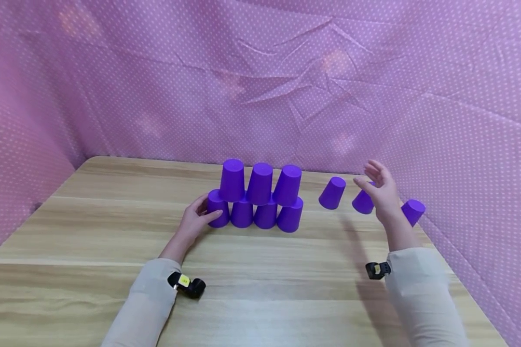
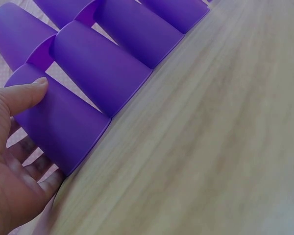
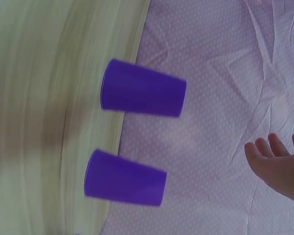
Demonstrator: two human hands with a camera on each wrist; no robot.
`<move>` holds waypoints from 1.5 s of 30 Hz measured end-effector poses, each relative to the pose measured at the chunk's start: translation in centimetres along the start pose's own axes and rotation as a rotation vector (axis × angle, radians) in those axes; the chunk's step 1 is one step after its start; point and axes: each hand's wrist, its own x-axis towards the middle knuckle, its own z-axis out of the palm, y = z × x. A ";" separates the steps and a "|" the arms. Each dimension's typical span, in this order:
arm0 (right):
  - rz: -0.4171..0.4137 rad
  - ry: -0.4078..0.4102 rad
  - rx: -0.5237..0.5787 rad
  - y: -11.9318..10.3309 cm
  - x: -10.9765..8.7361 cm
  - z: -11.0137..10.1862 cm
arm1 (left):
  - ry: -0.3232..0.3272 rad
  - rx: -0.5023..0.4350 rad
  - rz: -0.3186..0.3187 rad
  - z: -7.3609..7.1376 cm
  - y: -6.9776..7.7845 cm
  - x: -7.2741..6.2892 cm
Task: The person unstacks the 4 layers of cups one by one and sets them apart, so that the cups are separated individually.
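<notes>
Purple plastic cups stand upside down in two tiers on the table. Several form the bottom row (image 1: 266, 215), and three make the upper row (image 1: 260, 184), each bridging two cups below. My left hand (image 1: 192, 224) holds the leftmost bottom cup (image 2: 63, 120), its thumb on the near face and its fingers around the outer side. Raised over the right part of the table, my right hand (image 1: 384, 195) has its fingers loosely extended and holds nothing. Behind it one loose cup (image 1: 362, 202) is partly hidden. Another cup (image 1: 331, 193) stands to its left, and a third (image 1: 414, 212) to its right.
The light wooden table (image 1: 260, 279) ends at the back and right against a pink dotted cloth (image 1: 260, 96). The cloth hangs behind and at both sides. Each wrist carries a small black camera (image 1: 190, 285) over a light sleeve.
</notes>
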 end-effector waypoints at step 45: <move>0.069 -0.332 -0.015 1.0 -0.1 11.5 | 0.002 -0.037 0.031 0.0 -0.5 0.3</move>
